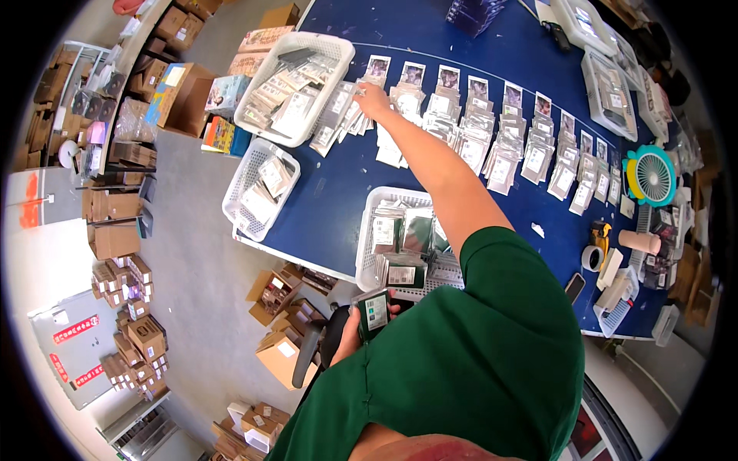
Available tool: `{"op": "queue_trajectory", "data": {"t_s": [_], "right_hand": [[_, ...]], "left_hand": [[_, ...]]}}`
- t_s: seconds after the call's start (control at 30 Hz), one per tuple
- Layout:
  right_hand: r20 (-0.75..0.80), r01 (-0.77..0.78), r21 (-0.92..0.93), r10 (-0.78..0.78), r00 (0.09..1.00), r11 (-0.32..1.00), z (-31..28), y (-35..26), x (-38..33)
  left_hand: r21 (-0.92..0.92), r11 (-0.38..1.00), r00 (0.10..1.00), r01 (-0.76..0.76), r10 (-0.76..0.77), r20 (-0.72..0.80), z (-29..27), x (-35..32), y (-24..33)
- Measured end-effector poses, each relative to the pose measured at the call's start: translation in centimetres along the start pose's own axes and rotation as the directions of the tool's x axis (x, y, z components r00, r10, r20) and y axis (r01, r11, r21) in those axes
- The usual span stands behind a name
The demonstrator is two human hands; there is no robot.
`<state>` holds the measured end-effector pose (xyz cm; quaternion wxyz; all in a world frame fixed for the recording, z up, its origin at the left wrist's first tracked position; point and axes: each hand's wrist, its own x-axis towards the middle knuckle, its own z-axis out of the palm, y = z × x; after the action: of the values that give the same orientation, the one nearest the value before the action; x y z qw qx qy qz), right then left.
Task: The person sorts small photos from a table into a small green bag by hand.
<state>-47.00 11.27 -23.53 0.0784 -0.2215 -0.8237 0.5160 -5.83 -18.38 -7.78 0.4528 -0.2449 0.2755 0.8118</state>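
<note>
My left hand point(350, 338) is closed round a small stack of dark green packets point(375, 313) with a white label on top, held low in front of my body. My right arm stretches far across the blue table. At its end my right hand point(372, 101) bends down at the left end of the card rows, its fingers drawn together over a pile of clear-sleeved packets point(336, 107). What they pinch is too small to make out. Nearest my left hand stands a white basket point(367, 230) holding more dark green labelled packets point(417, 229).
Rows of overlapping packets point(475, 137), each headed by a picture card point(448, 77), run across the blue table point(315, 201). Two white baskets point(344, 58) point(229, 201) with packets stand at the left edge. A teal fan point(653, 175), tape roll point(592, 258) and phone point(574, 287) lie right.
</note>
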Motion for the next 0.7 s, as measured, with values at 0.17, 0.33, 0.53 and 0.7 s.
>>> {"op": "queue_trajectory", "data": {"t_s": [0.17,0.33,0.53,0.7], "right_hand": [[0.586,0.313,0.250,-0.401,0.704,0.916,0.6,-0.9,-12.7],[0.885,0.274,0.264,-0.345,0.313,0.925,-14.4,-7.6,-30.8],[0.822,0.316,0.210,-0.342,0.456,0.925,-24.4,-6.2,-37.1],[0.815,0.485,0.021,-0.295,0.498,0.874,-31.0,-7.0,-41.8]], "left_hand": [[-0.149,0.989,0.995,0.015,-0.001,0.096,-0.8,0.9,0.6],[-0.003,1.000,0.943,-0.005,0.006,0.331,-2.2,5.0,0.1],[0.259,0.962,0.949,0.085,-0.157,0.272,4.6,2.6,-3.5],[0.394,0.918,0.922,0.042,-0.187,0.338,7.8,2.0,-7.9]]}}
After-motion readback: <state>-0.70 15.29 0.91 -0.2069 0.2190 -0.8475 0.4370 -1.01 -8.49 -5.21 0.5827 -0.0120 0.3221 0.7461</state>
